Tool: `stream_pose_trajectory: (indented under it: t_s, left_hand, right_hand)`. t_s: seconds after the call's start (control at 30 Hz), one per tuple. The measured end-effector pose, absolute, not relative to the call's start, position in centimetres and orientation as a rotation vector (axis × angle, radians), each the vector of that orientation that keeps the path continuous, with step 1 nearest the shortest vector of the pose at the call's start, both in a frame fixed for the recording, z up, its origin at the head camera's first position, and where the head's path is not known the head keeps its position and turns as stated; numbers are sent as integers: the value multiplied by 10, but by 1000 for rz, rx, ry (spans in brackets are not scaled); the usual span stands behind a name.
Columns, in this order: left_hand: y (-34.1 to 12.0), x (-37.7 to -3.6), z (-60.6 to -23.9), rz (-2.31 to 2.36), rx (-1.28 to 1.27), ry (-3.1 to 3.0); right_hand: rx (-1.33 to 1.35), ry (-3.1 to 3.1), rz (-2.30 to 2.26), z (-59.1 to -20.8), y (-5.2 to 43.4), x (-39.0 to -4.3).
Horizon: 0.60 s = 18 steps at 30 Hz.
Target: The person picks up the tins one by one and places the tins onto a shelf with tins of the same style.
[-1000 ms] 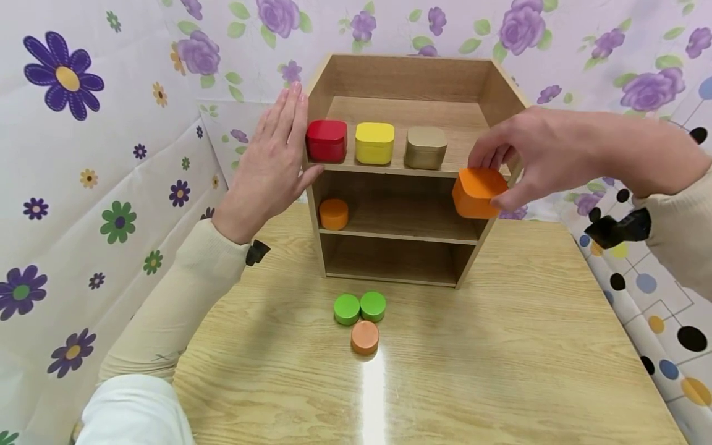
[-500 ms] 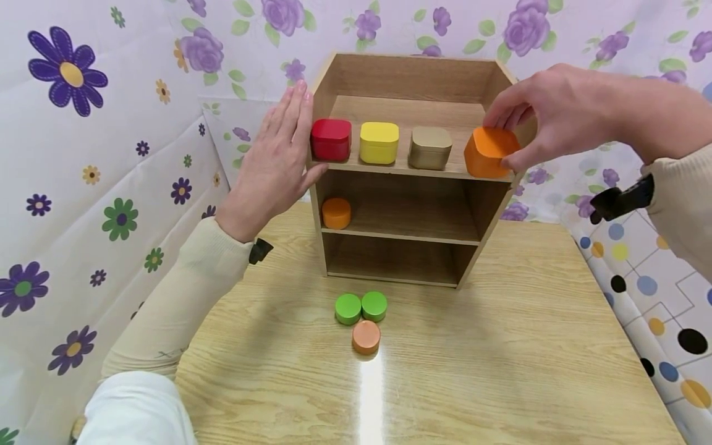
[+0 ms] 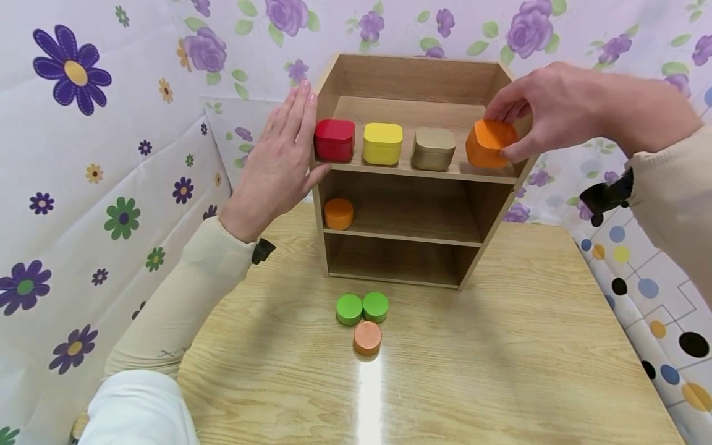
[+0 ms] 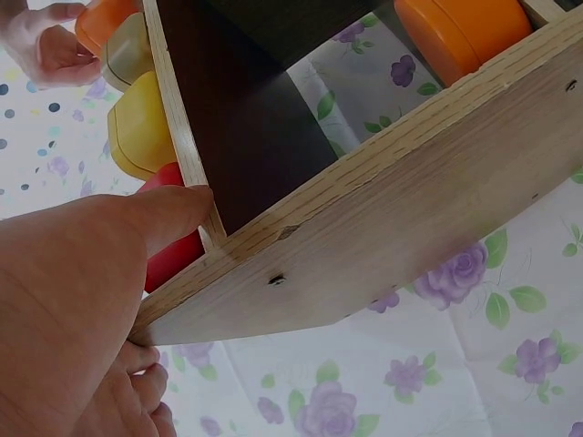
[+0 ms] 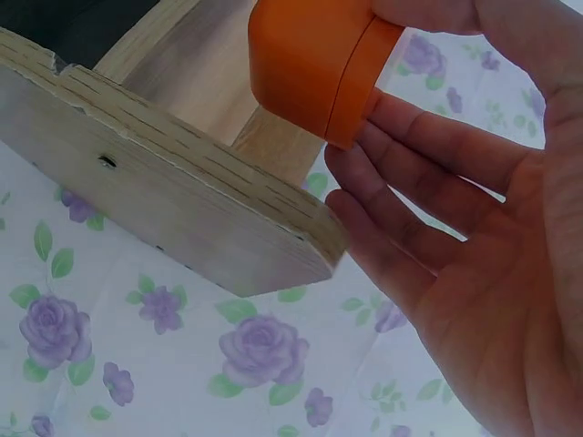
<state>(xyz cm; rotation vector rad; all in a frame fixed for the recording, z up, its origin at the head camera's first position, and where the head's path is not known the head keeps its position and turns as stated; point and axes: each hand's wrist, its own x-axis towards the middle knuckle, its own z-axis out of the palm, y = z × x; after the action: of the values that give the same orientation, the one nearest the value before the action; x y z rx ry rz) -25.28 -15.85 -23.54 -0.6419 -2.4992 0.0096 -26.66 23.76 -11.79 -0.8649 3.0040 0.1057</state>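
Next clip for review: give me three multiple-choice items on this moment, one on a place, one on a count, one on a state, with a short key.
1. Where is the orange square box?
A. On the table
B. On the top shelf, right end
C. On the middle shelf

2. How many round green lids lie on the table?
A. One
B. Two
C. Four

3. What is the left hand doing?
A. Pressing flat against the shelf unit's left side
B. Gripping the red box
C. Resting on the table

Key: 1 B, it sits beside the tan box, held by the right hand. 2 B, two green lids lie side by side. 3 A, its fingers are straight along the side panel.
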Motion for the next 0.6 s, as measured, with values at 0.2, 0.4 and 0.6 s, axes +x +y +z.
stream_pose_trajectory:
  t_s: [0.2, 0.4, 0.6]
  left_hand:
    - [-158, -253, -235, 21, -641, -2493]
    - [-159, -253, -236, 21, -636, -2500]
    - [-159, -253, -236, 3, -640, -2501]
  right_hand:
    - [-843, 2988, 77, -124, 234, -272]
    - [-812, 2968, 84, -129, 231, -277]
    - [-801, 2966, 100, -132, 231, -280]
